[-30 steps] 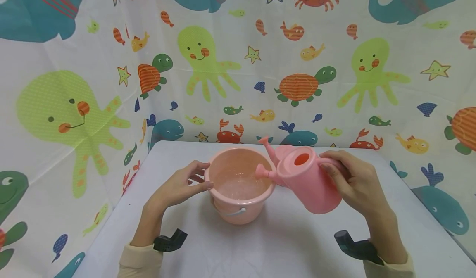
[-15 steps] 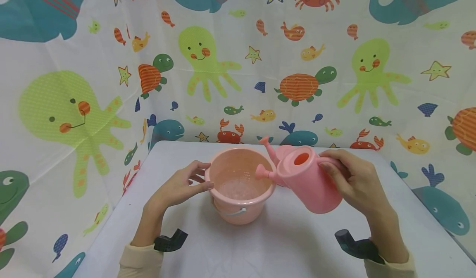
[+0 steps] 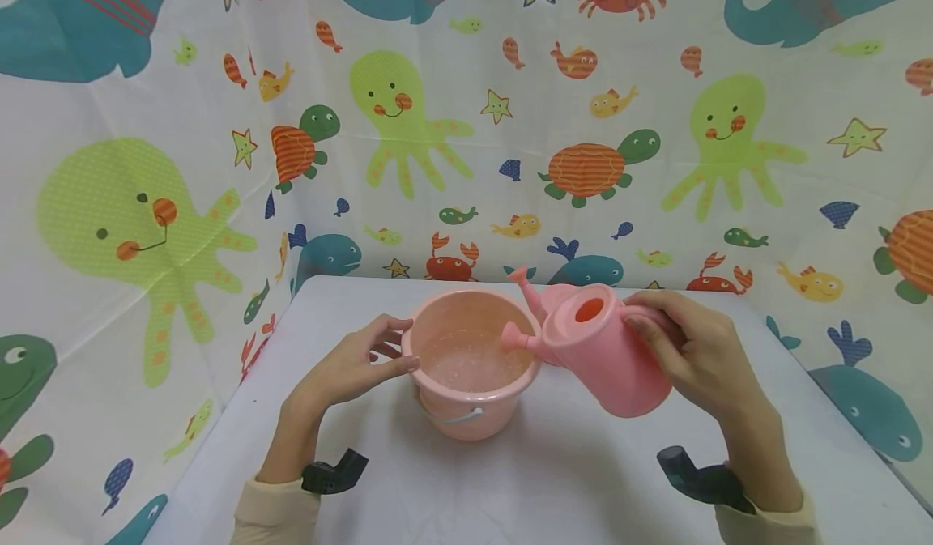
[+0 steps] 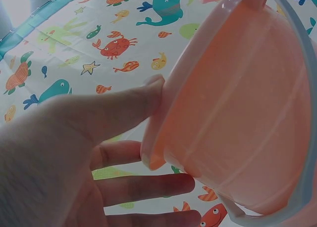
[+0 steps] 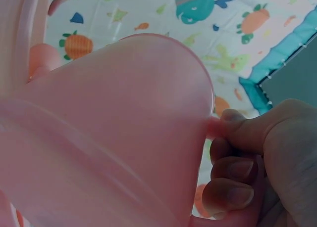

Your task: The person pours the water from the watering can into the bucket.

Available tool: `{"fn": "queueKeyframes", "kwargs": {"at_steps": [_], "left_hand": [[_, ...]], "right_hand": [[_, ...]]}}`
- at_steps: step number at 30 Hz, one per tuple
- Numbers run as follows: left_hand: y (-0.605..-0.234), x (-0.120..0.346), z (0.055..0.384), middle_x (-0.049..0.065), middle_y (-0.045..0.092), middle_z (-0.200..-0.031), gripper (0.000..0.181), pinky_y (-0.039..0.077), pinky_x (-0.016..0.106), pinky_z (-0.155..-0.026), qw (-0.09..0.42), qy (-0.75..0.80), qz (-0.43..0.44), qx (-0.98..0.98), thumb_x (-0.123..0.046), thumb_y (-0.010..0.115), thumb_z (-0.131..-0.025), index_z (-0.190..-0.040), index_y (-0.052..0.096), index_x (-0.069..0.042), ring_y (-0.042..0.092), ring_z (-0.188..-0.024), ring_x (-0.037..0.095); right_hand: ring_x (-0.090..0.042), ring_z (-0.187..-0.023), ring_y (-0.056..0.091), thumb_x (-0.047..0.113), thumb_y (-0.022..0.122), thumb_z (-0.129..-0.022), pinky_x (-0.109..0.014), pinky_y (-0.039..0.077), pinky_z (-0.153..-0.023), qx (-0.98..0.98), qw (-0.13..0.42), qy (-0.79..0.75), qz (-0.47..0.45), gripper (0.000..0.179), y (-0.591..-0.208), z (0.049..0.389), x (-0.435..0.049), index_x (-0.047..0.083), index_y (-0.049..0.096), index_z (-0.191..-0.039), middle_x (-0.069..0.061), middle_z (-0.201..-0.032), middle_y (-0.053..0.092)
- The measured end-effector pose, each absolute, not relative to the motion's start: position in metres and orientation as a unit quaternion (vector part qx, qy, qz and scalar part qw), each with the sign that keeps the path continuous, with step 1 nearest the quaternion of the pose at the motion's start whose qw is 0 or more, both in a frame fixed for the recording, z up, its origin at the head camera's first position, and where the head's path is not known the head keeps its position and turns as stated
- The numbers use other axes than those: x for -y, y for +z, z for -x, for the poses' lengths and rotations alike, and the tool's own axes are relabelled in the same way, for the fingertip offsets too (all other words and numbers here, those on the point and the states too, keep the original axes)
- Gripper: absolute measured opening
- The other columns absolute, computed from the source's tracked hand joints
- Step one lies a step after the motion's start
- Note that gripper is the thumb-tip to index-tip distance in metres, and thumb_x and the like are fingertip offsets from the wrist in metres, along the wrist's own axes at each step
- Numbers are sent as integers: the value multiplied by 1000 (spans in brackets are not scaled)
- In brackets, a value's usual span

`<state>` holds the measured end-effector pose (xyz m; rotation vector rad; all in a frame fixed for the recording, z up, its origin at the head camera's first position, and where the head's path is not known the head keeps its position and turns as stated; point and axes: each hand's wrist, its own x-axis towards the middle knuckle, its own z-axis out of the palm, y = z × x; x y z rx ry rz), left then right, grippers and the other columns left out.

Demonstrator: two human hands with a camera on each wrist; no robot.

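Observation:
A peach-pink bucket point(image 3: 466, 415) with a pale handle stands upright on the white table; rippled liquid shows inside. My left hand point(image 3: 357, 359) holds its left rim between thumb and fingers; the left wrist view shows the thumb point(image 4: 133, 101) against the rim and other fingers spread below. My right hand point(image 3: 692, 359) grips the handle of a pink watering can point(image 3: 612, 359), held tilted above the table with its spout over the bucket. In the right wrist view, fingers curl round that handle point(image 5: 247, 207). Any stream from the spout is too faint to see.
Behind the held can stands another pink watering can point(image 3: 530, 295), mostly hidden. A white curtain point(image 3: 452, 124) printed with sea animals hangs behind and beside the table point(image 3: 350, 480). Each wrist wears a dark camera mount point(image 3: 335, 474).
The ripples in the bucket have shifted. My right hand and the watering can have barely moved, with the can's base slightly higher. My left hand stays on the rim.

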<state>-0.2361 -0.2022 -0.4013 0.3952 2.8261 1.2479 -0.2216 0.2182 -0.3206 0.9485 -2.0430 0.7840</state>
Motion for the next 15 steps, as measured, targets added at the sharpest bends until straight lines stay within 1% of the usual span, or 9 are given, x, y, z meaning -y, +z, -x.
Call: {"fn": "queueKeyframes", "kwargs": {"at_steps": [11, 13, 15], "left_hand": [[-400, 202, 236, 2, 65, -133, 62, 51, 57, -100, 16, 400, -125, -908, -50, 71, -87, -140, 50, -23, 63, -119, 24], [-400, 202, 236, 2, 65, -133, 62, 51, 57, -100, 15, 400, -125, -908, -49, 71, -87, -140, 50, -22, 63, -119, 24], [-400, 203, 236, 2, 65, -132, 64, 51, 57, -100, 16, 401, -125, -907, -51, 71, -87, -140, 50, -22, 63, -119, 24]], "right_hand": [[-3, -86, 66, 12, 77, -87, -3, 47, -87, 796, 366, 306, -372, 28, -320, 221, -218, -1, 71, -111, -11, -95, 72], [-3, -86, 66, 8, 78, -85, -3, 47, -87, 797, 366, 305, -371, 29, -319, 221, -217, 0, 71, -112, -11, -95, 72], [-1, -86, 65, 0, 80, -80, -3, 47, -86, 800, 363, 304, -369, 33, -319, 221, -217, 0, 71, -111, -10, -95, 72]]}}
